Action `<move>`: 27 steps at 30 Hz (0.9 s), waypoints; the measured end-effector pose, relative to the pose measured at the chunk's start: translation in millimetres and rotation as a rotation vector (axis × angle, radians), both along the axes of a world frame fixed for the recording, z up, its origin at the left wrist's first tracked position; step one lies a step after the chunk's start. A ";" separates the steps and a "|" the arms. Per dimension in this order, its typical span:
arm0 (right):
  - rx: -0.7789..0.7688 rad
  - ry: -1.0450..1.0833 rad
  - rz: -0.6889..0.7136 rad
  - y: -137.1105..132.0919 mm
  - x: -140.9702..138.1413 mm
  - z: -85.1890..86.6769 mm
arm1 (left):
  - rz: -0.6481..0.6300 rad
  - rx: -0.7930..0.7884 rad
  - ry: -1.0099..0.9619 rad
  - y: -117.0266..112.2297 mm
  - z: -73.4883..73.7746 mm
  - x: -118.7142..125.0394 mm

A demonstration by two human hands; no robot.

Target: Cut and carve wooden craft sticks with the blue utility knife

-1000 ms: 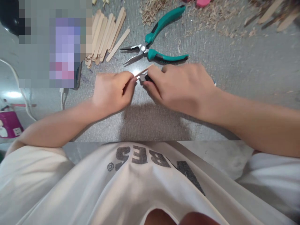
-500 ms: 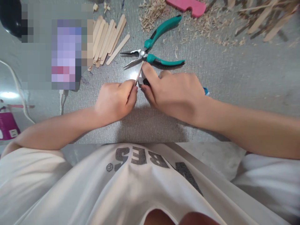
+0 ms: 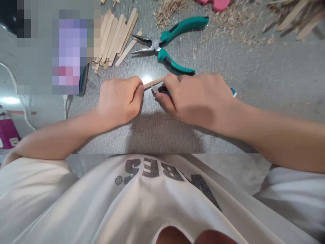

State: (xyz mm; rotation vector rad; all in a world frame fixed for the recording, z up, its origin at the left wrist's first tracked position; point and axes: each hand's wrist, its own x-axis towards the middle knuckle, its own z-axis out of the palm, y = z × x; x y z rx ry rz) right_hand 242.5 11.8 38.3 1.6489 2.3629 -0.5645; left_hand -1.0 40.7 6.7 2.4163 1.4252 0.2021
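Note:
My left hand (image 3: 123, 98) is closed on one end of a wooden craft stick (image 3: 153, 82), pinched between thumb and fingers. My right hand (image 3: 195, 96) is wrapped round a utility knife (image 3: 164, 90) with a dark front and a blue handle, mostly hidden in the palm. Its short blade points left, just below the stick; whether it touches the wood I cannot tell. The stick's far end reaches my right index finger. Just beyond my hands lie long-nose pliers (image 3: 175, 32) with teal handles, their jaws and handles spread.
A pile of craft sticks (image 3: 111, 39) lies at the back left, beside a blurred-out phone with a white cable (image 3: 66, 106). Wood shavings (image 3: 236, 25), a pink object (image 3: 219, 4) and more sticks (image 3: 293, 15) are at the back right. A purple object (image 3: 8, 134) sits far left.
The craft stick has turned from steep to nearly level. My hands have moved farther apart, the right one with the knife going rightward. The pliers have turned and shifted slightly.

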 end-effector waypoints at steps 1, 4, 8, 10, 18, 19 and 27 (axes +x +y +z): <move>-0.012 -0.010 -0.001 0.8 -0.2 1.1 | 0.001 -0.003 0.012 0.2 -1.1 -0.2; -0.044 -0.016 0.004 3.2 -0.8 4.0 | -0.008 -0.001 0.013 0.9 -4.1 -0.4; -0.076 -0.004 -0.008 5.3 -0.1 5.5 | -0.002 -0.021 0.005 0.8 -4.2 0.7; -0.067 0.011 -0.005 5.5 0.6 5.6 | -0.006 -0.006 0.000 0.3 -2.3 1.9; -0.054 -0.016 0.027 5.2 0.0 7.2 | -0.031 -0.009 0.073 0.0 0.0 3.5; -0.057 -0.018 0.028 5.4 -0.1 7.1 | -0.021 -0.025 0.067 0.3 0.1 4.2; -0.071 -0.048 0.044 6.9 -0.4 10.3 | -0.017 -0.057 0.222 -0.1 6.3 11.7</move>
